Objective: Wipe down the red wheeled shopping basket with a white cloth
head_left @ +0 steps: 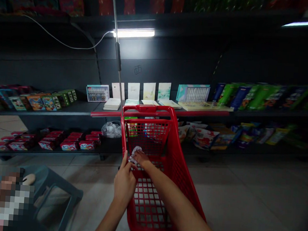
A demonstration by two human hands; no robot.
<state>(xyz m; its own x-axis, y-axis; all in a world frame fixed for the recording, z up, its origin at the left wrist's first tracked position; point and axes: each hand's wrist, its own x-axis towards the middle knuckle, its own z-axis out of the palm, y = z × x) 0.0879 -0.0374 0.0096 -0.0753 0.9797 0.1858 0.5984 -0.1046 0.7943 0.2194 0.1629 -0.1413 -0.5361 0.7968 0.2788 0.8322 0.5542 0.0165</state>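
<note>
A red plastic shopping cart (172, 156) stands in front of me, its lattice basket facing up. Inside the basket my right hand (140, 158) is closed on a crumpled whitish cloth (136, 150), pressed near the cart's left inner wall. My left hand (124, 181) rests at the cart's left rim, with the index finger stretched along the rim and the thumb reaching toward the cloth. The other fingers of that hand curl round the rim, partly hidden.
Behind the cart runs a dark shelf with notebooks (133, 91), marker sets (193, 93) and snack bags (259, 97). Red boxes (70, 141) fill the lower left shelf. A grey stool (58, 179) stands at the left beside a blurred person. A thin metal pole (117, 55) rises by the cart.
</note>
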